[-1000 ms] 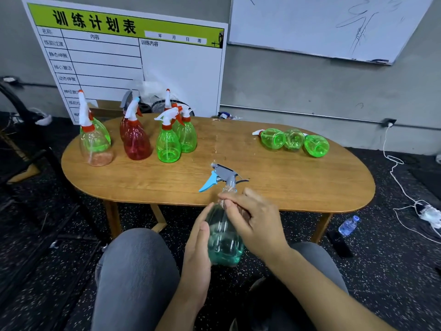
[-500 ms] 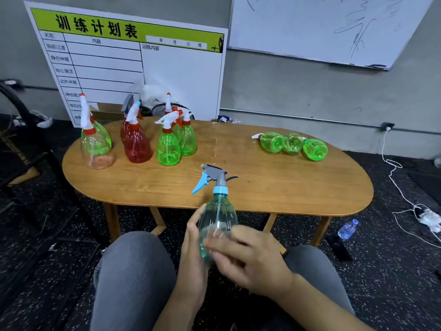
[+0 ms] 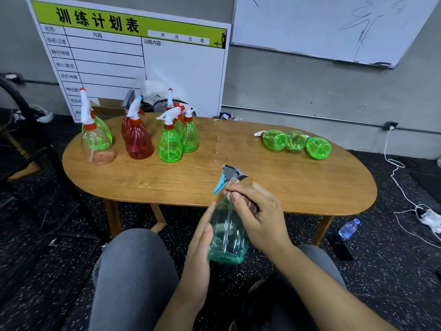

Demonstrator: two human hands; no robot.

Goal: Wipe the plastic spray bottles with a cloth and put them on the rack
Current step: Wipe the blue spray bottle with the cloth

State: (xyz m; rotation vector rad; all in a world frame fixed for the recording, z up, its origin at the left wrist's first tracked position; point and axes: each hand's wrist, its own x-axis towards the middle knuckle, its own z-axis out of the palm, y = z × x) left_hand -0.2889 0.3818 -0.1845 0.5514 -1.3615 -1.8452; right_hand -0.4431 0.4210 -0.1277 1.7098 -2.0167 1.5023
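teal-tinted clear plastic makes up the spray bottle (image 3: 228, 235) that the person holds upright above their lap, just in front of the near edge of the oval wooden table (image 3: 298, 187). its grey head with a light blue trigger (image 3: 220, 183) points left. the left hand (image 3: 199, 249) lies flat against the bottle's left side, fingers straight and close together, steadying it without curling round. the right hand (image 3: 259, 216) is curled round the bottle's neck and shoulder, and a scrap of brownish cloth (image 3: 230, 187) shows between its fingers and the neck; how much cloth is tucked in the palm is hard to tell.

on the far left of the table stand other spray bottles upright: a clear one with an orange-tinted base (image 3: 97, 145) touching a green one (image 3: 103, 133) behind it, a red bottle (image 3: 138, 142) with a second red one (image 3: 124, 127) partly hidden behind, and two green bottles (image 3: 177, 139) close together, all with white and orange trigger heads. on the far right, three green bottles (image 3: 296, 142) lie on their sides in a row, bases toward the camera, touching one another.

behind the table a white board with a green header (image 3: 133, 51) leans against the grey wall, and a whiteboard (image 3: 322, 27) hangs to its right. a small water bottle (image 3: 348, 228) lies on the speckled dark floor near the table's right leg, with a white cable (image 3: 401, 185) trailing beside it. the person's grey trousers (image 3: 133, 278) fill the lower view.
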